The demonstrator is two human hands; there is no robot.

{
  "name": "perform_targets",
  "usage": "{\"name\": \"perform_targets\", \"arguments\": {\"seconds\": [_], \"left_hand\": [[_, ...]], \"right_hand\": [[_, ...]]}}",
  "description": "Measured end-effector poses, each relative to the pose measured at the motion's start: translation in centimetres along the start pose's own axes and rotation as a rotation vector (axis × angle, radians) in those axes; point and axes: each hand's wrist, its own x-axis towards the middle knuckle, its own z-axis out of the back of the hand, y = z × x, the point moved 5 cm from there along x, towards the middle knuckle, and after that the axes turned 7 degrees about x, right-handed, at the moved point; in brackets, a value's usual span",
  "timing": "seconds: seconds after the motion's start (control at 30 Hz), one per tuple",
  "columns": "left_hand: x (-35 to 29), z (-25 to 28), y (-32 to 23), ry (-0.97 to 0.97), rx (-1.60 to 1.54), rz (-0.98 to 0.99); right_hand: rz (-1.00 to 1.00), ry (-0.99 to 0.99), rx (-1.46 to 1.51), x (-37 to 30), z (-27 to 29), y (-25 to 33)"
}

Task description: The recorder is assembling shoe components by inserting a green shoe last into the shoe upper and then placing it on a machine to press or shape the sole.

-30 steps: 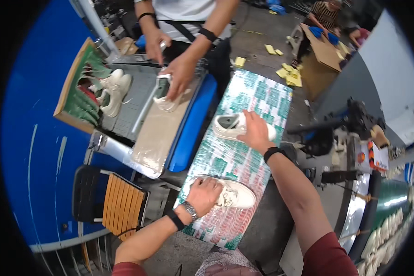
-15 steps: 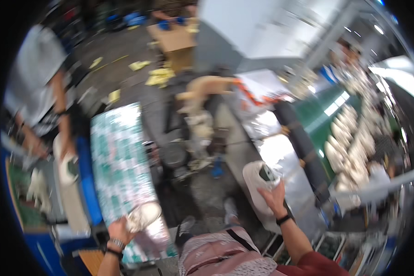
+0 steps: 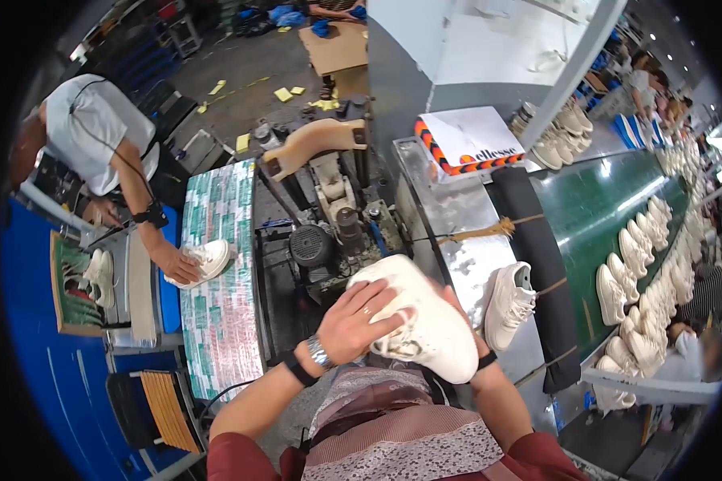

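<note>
Close in front of my body I hold a white lace-up sneaker [image 3: 435, 329], tilted between my two hands. My left hand [image 3: 358, 321] lies across its near left side, fingers pressed on the upper by the laces. Behind the shoe's right side is my right hand [image 3: 455, 303], its fingers mostly hidden. A second white sneaker [image 3: 505, 311] with a dark green inside stands on the metal bench [image 3: 477, 276] to the right, apart from my hands.
At left, a co-worker's hand [image 3: 175, 264] touches a white sneaker [image 3: 207, 263] on the tape-covered table [image 3: 225, 337]. A machine with a motor [image 3: 311, 244] stands ahead. Right are a shoebox [image 3: 469, 136] and a green conveyor [image 3: 573, 216] bearing several pale shoes.
My hands have come together from both sides onto one sneaker at the middle. Another sneaker now stands on the right bench. The co-worker's hand has reached onto the tape-covered table.
</note>
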Motion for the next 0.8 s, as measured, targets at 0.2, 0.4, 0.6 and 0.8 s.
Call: {"name": "perform_targets", "arguments": {"seconds": [0.2, 0.4, 0.6, 0.8], "left_hand": [[-1.4, -3.4, 3.6, 0.134, -0.076, 0.476], [-1.8, -6.0, 10.3, -0.181, -0.325, 0.646], [-4.0, -10.3, 10.4, -0.371, -0.535, 0.749], [-8.5, -13.9, 6.9, -0.119, -0.584, 0.894]], "right_hand": [[0.508, 0.021, -0.727, 4.7, -7.9, 3.8], [0.701, -0.217, -1.521, 12.5, -13.7, 4.9], [0.546, -0.28, -2.123, 13.7, -20.6, 2.7], [0.592, -0.277, -2.224, 12.5, -17.9, 0.7]]}}
